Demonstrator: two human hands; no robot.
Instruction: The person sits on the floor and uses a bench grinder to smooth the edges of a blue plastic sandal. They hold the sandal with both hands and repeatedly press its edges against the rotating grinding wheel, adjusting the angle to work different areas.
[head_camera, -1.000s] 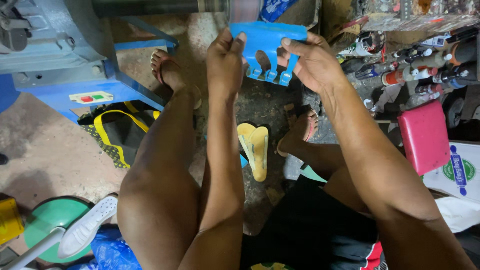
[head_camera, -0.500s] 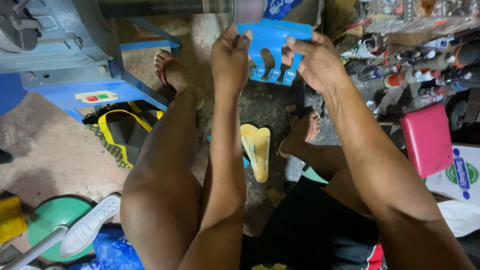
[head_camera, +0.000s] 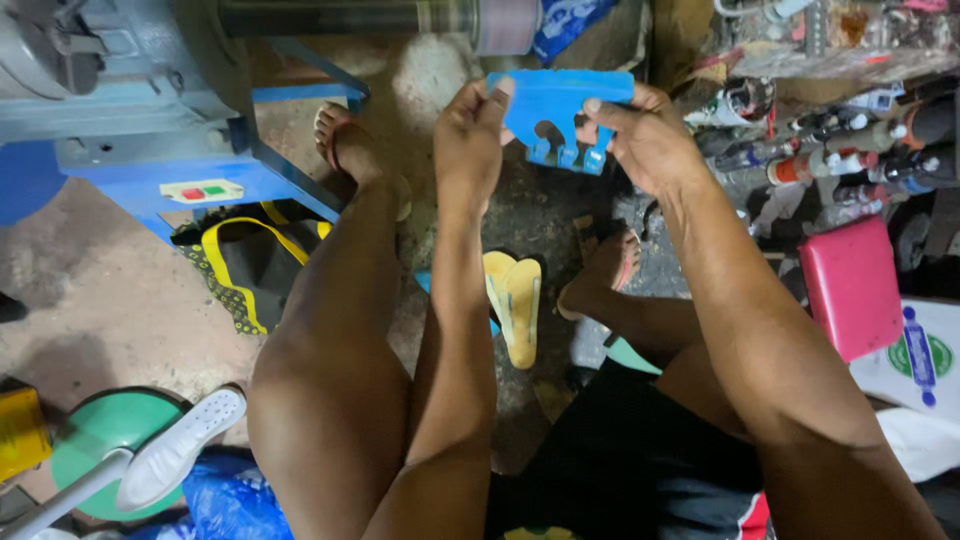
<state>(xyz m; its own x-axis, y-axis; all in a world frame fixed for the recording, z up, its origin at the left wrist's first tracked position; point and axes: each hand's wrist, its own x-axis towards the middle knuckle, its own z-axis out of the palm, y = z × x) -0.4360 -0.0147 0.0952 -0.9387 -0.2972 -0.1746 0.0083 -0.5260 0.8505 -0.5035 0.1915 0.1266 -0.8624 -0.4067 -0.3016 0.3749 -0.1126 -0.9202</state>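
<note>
Sitting low on the floor (head_camera: 90, 290), the person is holding a blue sandal sole (head_camera: 560, 110) up between both hands, out past the knees. Going from the left: a blue machine frame (head_camera: 150, 150) is carrying a small pale label with a red and a green patch (head_camera: 200, 190), and a white shoe sole (head_camera: 180, 450) is lying on a green round lid (head_camera: 100, 430). The left hand (head_camera: 470, 140) is pinching the sole's left top corner, thumb and fingertips closed on it. The right hand (head_camera: 645, 135) is gripping the right edge, index finger lying along the top. The sole is looking light and rubbery, likely bendy, with cut notches along its lower edge, so the solid upper corners seem the safest hold. Below, a yellow sandal (head_camera: 515, 300) is resting on the floor. Further right, tubes and bottles (head_camera: 850, 150) are crowding a shelf, a pink rectangular pad (head_camera: 850, 285) is leaning, and a white bag with a green round emblem (head_camera: 925, 355) is lying beside it.
</note>
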